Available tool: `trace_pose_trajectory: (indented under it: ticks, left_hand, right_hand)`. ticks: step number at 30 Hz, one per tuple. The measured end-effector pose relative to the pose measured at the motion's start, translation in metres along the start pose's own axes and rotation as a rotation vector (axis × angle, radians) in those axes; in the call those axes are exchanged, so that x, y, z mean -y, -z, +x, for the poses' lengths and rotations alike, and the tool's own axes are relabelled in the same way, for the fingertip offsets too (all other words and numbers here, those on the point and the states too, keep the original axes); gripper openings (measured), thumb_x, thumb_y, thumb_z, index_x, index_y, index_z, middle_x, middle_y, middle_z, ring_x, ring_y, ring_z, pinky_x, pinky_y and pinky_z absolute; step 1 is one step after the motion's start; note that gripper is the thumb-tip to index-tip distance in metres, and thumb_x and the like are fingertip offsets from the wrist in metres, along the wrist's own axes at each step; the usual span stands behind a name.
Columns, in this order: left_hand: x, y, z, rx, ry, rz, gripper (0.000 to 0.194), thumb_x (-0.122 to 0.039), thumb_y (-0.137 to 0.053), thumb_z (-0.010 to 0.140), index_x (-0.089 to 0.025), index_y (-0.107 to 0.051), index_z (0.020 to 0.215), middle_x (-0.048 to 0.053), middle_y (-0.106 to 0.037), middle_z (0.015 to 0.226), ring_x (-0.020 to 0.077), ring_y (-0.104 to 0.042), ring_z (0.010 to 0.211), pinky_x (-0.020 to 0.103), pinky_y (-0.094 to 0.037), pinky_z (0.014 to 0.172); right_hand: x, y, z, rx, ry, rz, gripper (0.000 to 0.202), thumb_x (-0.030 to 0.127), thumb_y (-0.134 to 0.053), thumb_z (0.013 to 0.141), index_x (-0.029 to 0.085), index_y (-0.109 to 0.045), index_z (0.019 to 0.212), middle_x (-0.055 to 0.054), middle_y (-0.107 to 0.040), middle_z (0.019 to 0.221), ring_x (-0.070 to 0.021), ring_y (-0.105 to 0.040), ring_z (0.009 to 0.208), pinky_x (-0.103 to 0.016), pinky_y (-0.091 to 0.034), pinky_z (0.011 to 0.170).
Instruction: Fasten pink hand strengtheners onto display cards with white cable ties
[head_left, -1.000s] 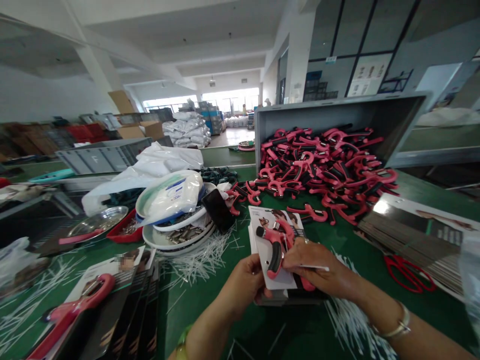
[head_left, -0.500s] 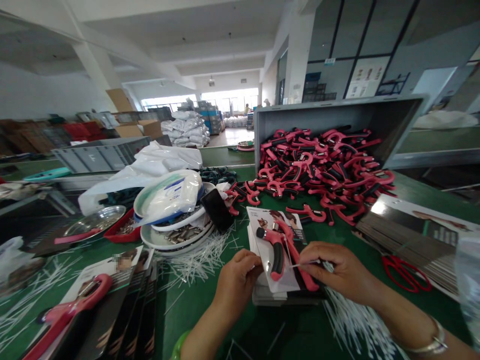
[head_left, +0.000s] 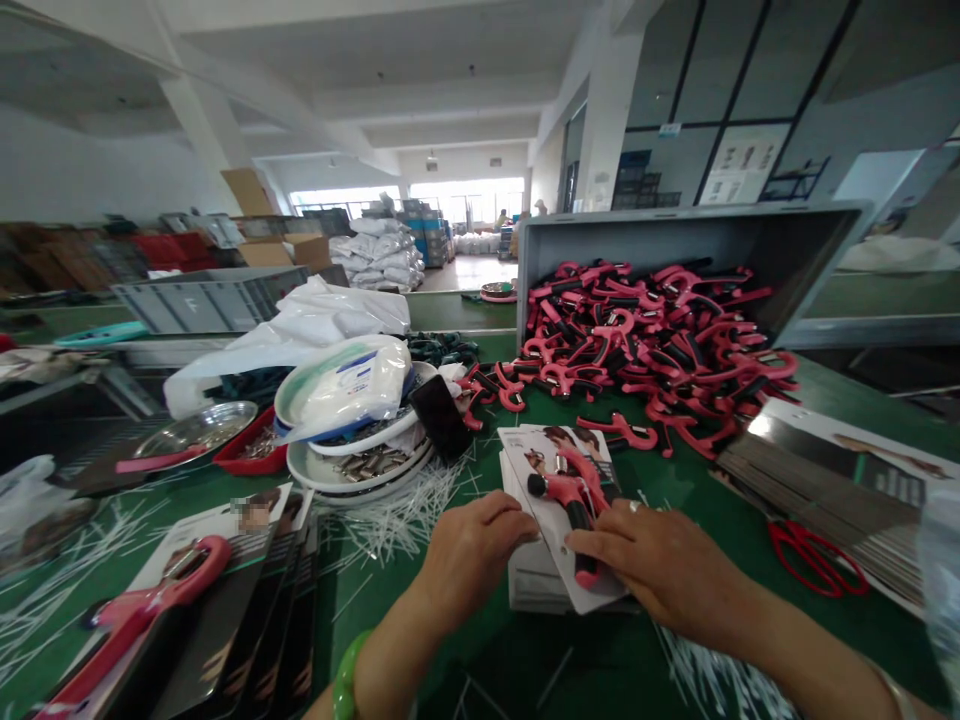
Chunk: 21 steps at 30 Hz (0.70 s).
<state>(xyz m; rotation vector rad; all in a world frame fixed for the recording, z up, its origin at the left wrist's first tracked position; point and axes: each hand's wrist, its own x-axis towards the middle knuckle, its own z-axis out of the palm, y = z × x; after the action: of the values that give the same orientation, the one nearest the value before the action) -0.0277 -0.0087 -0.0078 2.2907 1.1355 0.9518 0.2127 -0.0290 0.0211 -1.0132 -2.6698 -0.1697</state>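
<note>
A pink and black hand tool (head_left: 574,505) lies on a printed card (head_left: 536,500), which rests tilted on a stack of cards (head_left: 531,585) on the green table. My left hand (head_left: 476,545) is at the card's left edge, fingers bent together; whether it pinches the card is hidden. Over the tool's right side lies my right hand (head_left: 645,550), its fingers wrapped round the handle and touching the card. White ties (head_left: 720,670) spread out below my right forearm.
A grey crate (head_left: 697,225) spills many pink tools (head_left: 637,330). Stacked cards (head_left: 832,490) and red scissors (head_left: 814,560) lie right. Left are plates of metal parts (head_left: 360,470), a black phone (head_left: 440,418), scattered ties (head_left: 390,520) and cards bearing another tool (head_left: 157,600).
My right hand has moved left onto the tool, and the white tie it pinched no longer shows. The card has shifted slightly down. The view has moved a little.
</note>
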Motion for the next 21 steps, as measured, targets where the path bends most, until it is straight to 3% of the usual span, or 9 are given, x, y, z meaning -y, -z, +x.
trace_pose_trajectory:
  ticks: [4, 7, 10, 16, 21]
  left_hand:
    - [0.008, -0.008, -0.005, -0.041, 0.162, -0.315, 0.010, -0.032, -0.068, 0.076, -0.022, -0.071, 0.074, 0.004, -0.066, 0.073, 0.0153, -0.058, 0.067, 0.024, -0.041, 0.062]
    - [0.008, -0.026, -0.009, -0.149, 0.342, -0.716, 0.021, -0.034, -0.076, 0.067, -0.018, -0.063, 0.066, 0.003, -0.064, 0.067, 0.0141, -0.056, 0.063, 0.024, -0.042, 0.060]
    - [-0.001, -0.041, -0.006, -0.226, 0.413, -1.030, 0.031, -0.039, -0.077, 0.064, -0.017, -0.055, 0.065, 0.004, -0.066, 0.072, 0.0142, -0.057, 0.066, 0.024, -0.044, 0.061]
    - [-0.017, -0.049, 0.007, -0.218, 0.437, -1.049, 0.036, -0.045, -0.073, 0.066, -0.019, -0.049, 0.069, -0.002, -0.059, 0.062, 0.0109, -0.053, 0.058, 0.021, -0.040, 0.057]
    - [-0.017, -0.047, 0.006, -0.142, 0.452, -0.997, 0.031, -0.041, -0.070, 0.069, -0.019, -0.048, 0.069, -0.001, -0.061, 0.061, 0.0108, -0.052, 0.056, 0.021, -0.039, 0.057]
  right_hand:
    - [0.003, -0.012, -0.012, -0.033, 0.012, 0.030, 0.049, 0.000, -0.046, 0.073, 0.027, -0.061, 0.112, -0.003, -0.068, 0.089, -0.0159, -0.061, 0.074, -0.025, -0.044, 0.060]
    - [0.002, -0.017, -0.017, -0.118, -0.006, 0.046, 0.049, -0.001, -0.042, 0.075, 0.026, -0.063, 0.110, -0.004, -0.068, 0.089, -0.0156, -0.061, 0.075, -0.025, -0.045, 0.062]
    - [-0.002, -0.017, -0.018, -0.175, -0.039, 0.082, 0.049, 0.000, -0.038, 0.077, 0.026, -0.063, 0.109, -0.005, -0.068, 0.091, -0.0154, -0.061, 0.078, -0.025, -0.046, 0.064]
    - [0.014, -0.002, -0.021, -0.064, -0.020, 0.043, 0.044, 0.009, -0.043, 0.075, 0.026, -0.062, 0.111, -0.006, -0.068, 0.094, -0.0201, -0.062, 0.083, -0.033, -0.050, 0.069]
    - [0.040, -0.014, -0.028, -0.167, -0.035, -0.211, 0.040, 0.022, -0.049, 0.074, 0.020, -0.060, 0.113, -0.010, -0.069, 0.095, -0.0278, -0.063, 0.081, -0.043, -0.046, 0.072]
